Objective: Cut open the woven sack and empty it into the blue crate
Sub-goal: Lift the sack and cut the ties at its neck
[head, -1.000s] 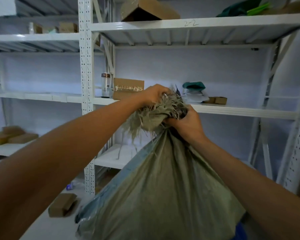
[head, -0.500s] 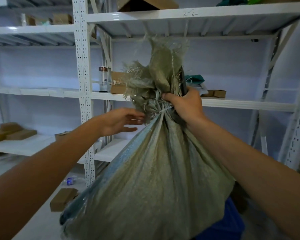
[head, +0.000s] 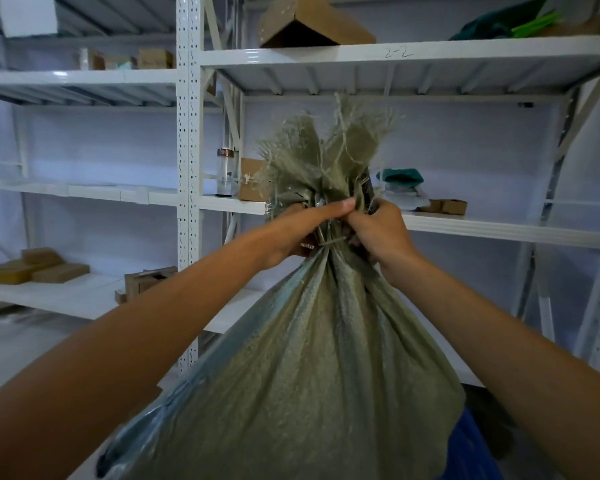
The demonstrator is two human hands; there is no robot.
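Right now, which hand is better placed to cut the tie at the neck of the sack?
Probably the right hand: it appears to hold a dark tool beside the tied neck. The left hand grips the woven sack at the neck, steadying it.

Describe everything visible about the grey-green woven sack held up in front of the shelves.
The grey-green woven sack looks like coarse plastic weave, bulging and full below a tightly gathered neck. A thin tie cinches the neck, so it is not yet open. Above the tie the mouth fans into frayed, stringy edges. It hangs upright, with the left hand and right hand both gripping the neck. A bluish strip runs down its left side. The blue plastic crate shows below, at its lower right.
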